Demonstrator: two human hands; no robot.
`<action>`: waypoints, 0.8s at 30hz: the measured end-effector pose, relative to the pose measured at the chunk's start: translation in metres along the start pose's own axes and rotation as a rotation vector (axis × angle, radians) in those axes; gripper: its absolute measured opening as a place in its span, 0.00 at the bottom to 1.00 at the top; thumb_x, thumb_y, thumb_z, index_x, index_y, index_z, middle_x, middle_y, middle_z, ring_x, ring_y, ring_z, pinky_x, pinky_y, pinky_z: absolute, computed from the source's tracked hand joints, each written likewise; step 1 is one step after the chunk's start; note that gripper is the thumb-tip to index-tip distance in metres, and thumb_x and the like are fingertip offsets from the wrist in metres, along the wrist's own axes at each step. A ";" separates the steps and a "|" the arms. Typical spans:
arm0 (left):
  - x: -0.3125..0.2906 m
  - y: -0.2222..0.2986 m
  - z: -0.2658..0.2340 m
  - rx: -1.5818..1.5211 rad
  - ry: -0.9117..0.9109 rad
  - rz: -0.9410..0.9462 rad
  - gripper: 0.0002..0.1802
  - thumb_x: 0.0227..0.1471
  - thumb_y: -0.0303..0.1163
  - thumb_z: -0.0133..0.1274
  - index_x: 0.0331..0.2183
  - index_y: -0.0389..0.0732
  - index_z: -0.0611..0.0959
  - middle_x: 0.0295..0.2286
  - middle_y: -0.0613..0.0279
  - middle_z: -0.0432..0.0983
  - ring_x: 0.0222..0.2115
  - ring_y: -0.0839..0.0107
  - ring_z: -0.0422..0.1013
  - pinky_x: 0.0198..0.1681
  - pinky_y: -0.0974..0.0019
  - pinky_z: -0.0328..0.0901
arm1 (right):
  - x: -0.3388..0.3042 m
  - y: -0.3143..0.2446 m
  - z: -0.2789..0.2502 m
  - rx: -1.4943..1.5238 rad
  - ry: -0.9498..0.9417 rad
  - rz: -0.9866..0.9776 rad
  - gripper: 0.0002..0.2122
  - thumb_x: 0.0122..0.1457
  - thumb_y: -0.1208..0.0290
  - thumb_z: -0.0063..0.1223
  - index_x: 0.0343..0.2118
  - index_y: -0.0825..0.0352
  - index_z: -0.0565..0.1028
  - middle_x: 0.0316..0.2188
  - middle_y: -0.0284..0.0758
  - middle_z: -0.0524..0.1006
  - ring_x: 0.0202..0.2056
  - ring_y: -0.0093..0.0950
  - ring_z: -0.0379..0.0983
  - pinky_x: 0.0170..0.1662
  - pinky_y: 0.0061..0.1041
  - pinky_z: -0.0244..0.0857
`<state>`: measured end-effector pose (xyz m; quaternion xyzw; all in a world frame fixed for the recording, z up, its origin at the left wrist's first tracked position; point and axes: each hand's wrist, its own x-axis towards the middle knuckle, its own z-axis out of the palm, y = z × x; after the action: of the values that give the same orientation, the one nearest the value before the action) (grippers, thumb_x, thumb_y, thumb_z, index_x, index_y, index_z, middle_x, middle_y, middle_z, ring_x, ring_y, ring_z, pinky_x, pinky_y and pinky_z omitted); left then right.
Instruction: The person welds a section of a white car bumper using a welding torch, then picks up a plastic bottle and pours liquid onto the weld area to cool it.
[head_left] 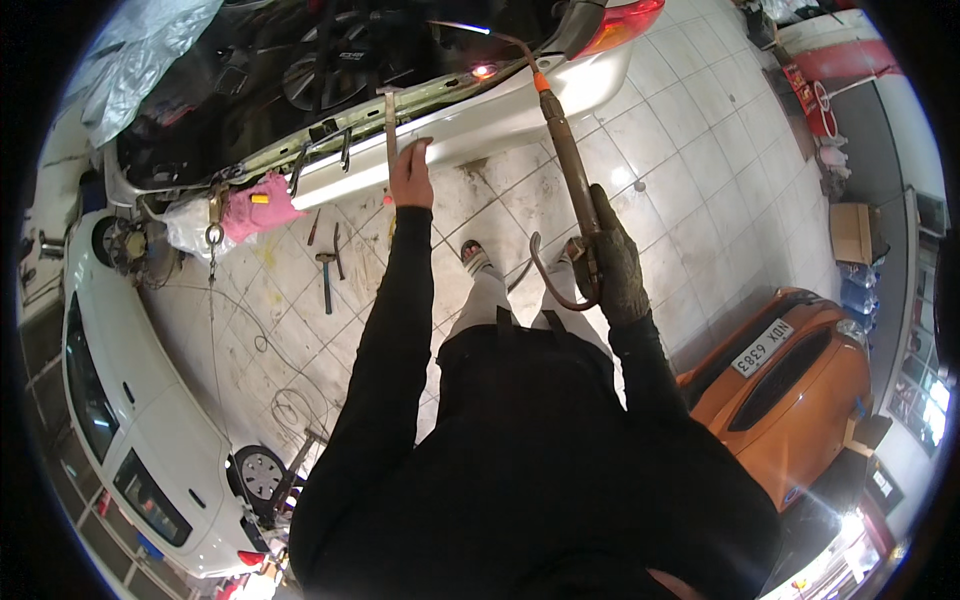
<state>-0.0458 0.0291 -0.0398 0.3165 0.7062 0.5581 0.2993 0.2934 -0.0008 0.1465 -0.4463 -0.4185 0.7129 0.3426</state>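
My right hand (614, 262), in a dark work glove, is wrapped round the handle of a gas torch (568, 160). The torch has an orange collar and a thin bent neck, and a blue-white flame (462, 27) burns at its tip, pointing left. A hose (546, 272) curves down from its grip. My bare left hand (411, 175) is closed round the lower handle of a hammer (391, 125), its head lying over the rear edge of a white car. The car's pale bumper (475, 142) runs below. On the metal edge, a spot (484, 71) glows orange-red.
Locking pliers or clamps (346, 150) hang on the car's edge, near a pink cloth (262, 207) and a hook with chain (214, 232). Another hammer (326, 283) lies on the tiles beside loose wire (292, 405). A white car (150, 400) stands left, an orange car (790, 385) right.
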 end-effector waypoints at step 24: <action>0.137 -0.050 0.042 -0.033 0.020 0.067 0.23 0.60 0.49 0.63 0.26 0.39 0.90 0.20 0.70 0.80 0.23 0.84 0.68 0.30 0.72 0.64 | 0.014 0.013 0.063 0.046 0.280 0.087 0.52 0.58 0.32 0.58 0.73 0.70 0.55 0.42 0.37 0.82 0.36 0.22 0.80 0.40 0.20 0.74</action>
<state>-0.1039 0.1522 -0.1064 0.3293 0.6889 0.5825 0.2787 0.2283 -0.0124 0.1458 -0.5512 -0.3303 0.6673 0.3767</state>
